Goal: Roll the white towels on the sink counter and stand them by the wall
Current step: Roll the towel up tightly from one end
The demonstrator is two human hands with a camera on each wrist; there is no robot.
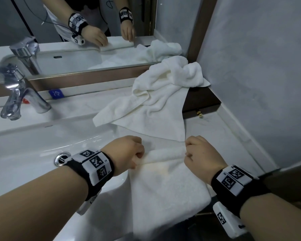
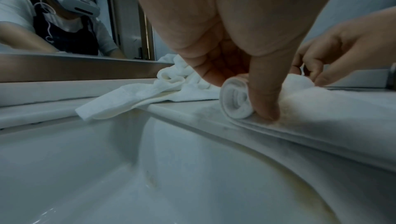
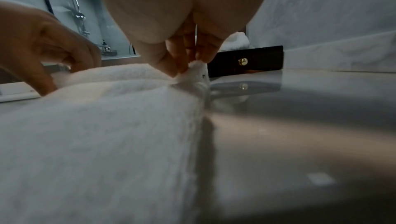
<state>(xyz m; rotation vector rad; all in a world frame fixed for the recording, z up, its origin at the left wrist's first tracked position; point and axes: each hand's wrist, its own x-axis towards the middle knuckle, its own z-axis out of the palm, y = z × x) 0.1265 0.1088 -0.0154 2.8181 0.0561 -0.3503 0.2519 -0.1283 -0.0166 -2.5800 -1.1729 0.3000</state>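
On the counter, both hands' fingers pinch the folded towel's roll; next, I judge, rolling evenly toward the near edge.

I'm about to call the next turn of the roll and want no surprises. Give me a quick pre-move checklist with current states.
1. Left hand grips the roll's left end: ok.
2. Right hand pinches the right end: ok.
3. Roll tight at the left end: ok.
4. Flat towel lying smooth toward the person: ok.
5. Crumpled towel clear of the roll: not ok, its corner touches.
6. Standing space by the wall: cannot tell.
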